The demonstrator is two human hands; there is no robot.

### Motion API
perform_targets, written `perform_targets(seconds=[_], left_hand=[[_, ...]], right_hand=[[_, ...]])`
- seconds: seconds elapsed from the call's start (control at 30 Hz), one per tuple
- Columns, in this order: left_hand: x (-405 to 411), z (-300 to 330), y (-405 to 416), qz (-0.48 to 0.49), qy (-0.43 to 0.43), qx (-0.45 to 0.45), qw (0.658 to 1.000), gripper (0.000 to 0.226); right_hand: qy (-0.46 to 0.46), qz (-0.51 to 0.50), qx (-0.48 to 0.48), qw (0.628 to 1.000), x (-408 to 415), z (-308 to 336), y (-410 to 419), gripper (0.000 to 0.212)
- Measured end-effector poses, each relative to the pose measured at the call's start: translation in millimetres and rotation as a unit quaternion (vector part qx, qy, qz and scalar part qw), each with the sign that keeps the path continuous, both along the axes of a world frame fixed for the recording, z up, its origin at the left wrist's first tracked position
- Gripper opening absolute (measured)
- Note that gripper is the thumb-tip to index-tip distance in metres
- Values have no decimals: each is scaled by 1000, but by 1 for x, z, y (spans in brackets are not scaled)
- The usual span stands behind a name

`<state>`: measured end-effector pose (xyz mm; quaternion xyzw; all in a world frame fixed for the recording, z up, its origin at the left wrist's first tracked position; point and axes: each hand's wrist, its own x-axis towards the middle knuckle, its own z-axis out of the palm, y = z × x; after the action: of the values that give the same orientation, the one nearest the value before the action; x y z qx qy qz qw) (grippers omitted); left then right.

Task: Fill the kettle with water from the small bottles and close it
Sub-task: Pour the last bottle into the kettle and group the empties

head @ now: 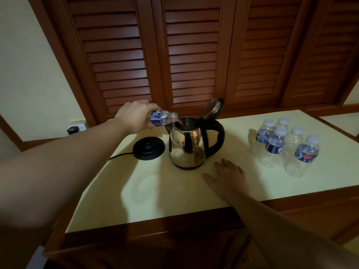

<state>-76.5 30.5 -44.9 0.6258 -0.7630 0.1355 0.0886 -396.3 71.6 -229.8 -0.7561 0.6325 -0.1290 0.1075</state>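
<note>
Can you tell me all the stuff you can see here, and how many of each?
kettle: 1, shiny steel with black handle, middle of the counter, lid flipped up
kettle base: 1, black, left of the kettle, cord running left
tilted bottle: 1, clear with blue label, mouth over the kettle opening
standing bottles: 6, clear with white caps, some with blue labels, grouped right of the kettle
counter: 1, pale cream top, wood edge
louvred doors: dark brown wood, behind the counter
wall socket: 1, white with black plug, far left
left hand: holds the tilted bottle
right hand: flat on the counter, near the kettle
</note>
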Motion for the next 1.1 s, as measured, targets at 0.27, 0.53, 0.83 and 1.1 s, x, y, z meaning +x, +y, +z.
perform_targets(seconds=[0.27, 0.53, 0.83, 1.1], left_hand=[[0, 9, 0, -4, -23, -6, 1000, 62], [-2, 12, 0, -9, -44, -13, 999, 64], [-5, 17, 3, -14, -55, 1, 998, 65], [-10, 17, 3, -32, -85, -12, 996, 68]], right_hand=[[5, 0, 1, 1000, 1, 1, 0, 82], [5, -2, -9, 1000, 0, -1, 0, 84], [0, -6, -7, 1000, 0, -1, 1, 80], [-2, -5, -3, 1000, 0, 0, 2, 82]])
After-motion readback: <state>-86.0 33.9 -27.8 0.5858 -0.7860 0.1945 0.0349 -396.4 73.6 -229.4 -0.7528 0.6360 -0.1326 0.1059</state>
